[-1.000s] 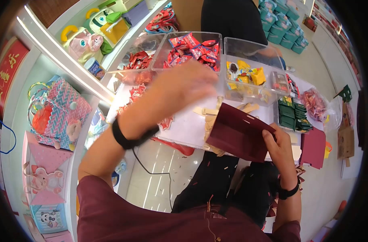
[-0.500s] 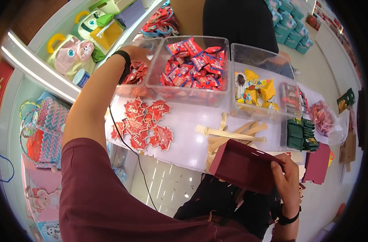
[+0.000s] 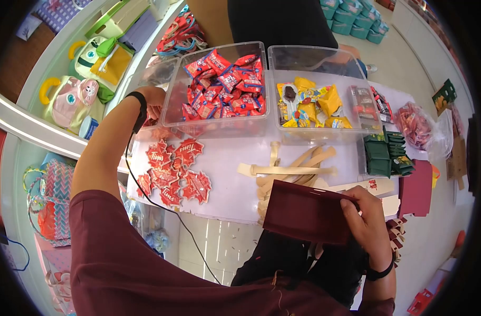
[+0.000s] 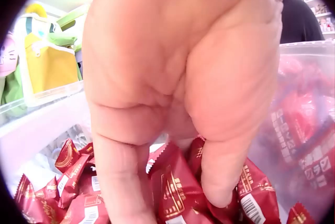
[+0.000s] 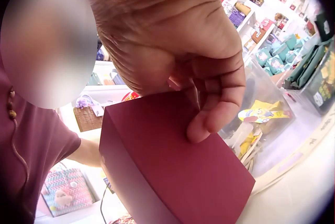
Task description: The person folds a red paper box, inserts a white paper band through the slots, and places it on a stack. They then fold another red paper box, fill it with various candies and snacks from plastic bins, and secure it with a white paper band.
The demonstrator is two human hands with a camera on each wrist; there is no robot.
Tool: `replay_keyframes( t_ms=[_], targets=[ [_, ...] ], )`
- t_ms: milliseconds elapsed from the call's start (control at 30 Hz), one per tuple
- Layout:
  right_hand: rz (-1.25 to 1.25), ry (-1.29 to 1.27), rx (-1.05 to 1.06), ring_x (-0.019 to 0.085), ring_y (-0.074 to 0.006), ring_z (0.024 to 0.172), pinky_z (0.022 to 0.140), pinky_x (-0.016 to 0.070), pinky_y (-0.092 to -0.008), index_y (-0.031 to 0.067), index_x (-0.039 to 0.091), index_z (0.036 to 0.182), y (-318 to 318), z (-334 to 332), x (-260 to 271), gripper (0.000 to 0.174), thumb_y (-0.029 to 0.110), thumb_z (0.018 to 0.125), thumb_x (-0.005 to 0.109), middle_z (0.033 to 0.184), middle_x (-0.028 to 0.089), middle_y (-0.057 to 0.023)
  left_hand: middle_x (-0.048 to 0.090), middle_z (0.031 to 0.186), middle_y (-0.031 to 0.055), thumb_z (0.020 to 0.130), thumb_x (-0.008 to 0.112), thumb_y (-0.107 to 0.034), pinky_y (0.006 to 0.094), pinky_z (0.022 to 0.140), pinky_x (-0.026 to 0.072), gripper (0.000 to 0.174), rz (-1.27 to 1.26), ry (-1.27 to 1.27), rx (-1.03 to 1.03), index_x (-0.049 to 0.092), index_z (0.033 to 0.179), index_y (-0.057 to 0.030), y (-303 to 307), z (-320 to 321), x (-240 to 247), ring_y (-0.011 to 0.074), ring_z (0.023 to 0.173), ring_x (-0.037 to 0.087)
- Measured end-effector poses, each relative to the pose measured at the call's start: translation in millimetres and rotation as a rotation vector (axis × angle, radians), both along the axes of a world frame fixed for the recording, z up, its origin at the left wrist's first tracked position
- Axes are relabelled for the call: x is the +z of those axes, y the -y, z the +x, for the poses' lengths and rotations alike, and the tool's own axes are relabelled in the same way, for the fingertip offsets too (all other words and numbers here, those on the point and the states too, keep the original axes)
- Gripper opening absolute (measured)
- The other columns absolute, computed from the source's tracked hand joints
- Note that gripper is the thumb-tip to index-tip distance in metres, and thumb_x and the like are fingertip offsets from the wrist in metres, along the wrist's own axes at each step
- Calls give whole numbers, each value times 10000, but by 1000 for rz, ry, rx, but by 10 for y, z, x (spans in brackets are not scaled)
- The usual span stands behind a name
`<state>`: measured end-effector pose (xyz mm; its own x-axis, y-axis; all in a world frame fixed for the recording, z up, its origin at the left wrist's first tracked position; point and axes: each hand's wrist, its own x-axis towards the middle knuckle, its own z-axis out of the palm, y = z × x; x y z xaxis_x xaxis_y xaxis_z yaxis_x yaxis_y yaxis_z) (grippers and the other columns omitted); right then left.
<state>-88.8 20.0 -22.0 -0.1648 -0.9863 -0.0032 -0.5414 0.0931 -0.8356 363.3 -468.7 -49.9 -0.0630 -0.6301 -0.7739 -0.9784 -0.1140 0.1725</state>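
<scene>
My left hand (image 3: 155, 102) reaches into the clear bin at the left. In the left wrist view, its fingers and thumb point down, spread among dark red foil snack packets (image 4: 90, 208), with one packet (image 4: 172, 190) lying between them. My right hand (image 3: 368, 216) grips the end of a maroon cardboard box (image 3: 303, 213) above my lap, thumb on the near side. The right wrist view shows fingertips pressed against the smooth outer face of the box (image 5: 167, 145). In the head view its inside faces me.
Right of that bin stand one bin of red snack packets (image 3: 224, 87) and another of yellow packets (image 3: 309, 102). Red maple-leaf cards (image 3: 172, 171) and cream ribbon strips (image 3: 293, 171) lie on the white table (image 3: 224, 152). Green packets (image 3: 385, 152) and maroon card pieces (image 3: 415, 187) sit at right.
My left hand swung from over the table to the left bin and went down into it. The right hand still holds the box, now tilted more level and lower. The head view shifted.
</scene>
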Motion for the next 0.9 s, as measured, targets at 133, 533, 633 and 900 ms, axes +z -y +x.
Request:
replay_keyframes(
  t_ms=[133,533,633,900],
  targets=[
    [37,-9,2,594,-274,686,654,471,-361,-54,635,963,11,9,17,151,97,961,621,790,632,-171,759,978,170,933,711,-168,422,679,673,313,-90,-58,-36,691,1175,30,-15,163,165,292,842,773],
    [-38,-29,46,581,-304,635,617,443,-402,-55,635,956,59,-25,-85,232,175,975,622,708,598,-203,713,858,-4,999,662,-341,286,592,469,335,-854,-353,-84,755,1118,-43,-535,467,1080,100,725,610],
    [-50,-64,60,593,-393,672,641,454,-449,-41,631,954,20,-45,-73,237,195,974,620,749,614,-240,712,873,-48,1032,641,-347,246,599,428,292,-757,-781,-16,746,1136,-96,-1131,-48,1273,46,732,583],
    [-84,-152,94,620,-463,748,686,466,-505,-31,650,967,76,-71,-192,263,227,975,598,773,635,-275,720,897,-8,1050,646,-265,204,633,474,259,-535,-1160,-27,719,1143,-35,-3211,-1648,975,31,745,610]
  ],
)
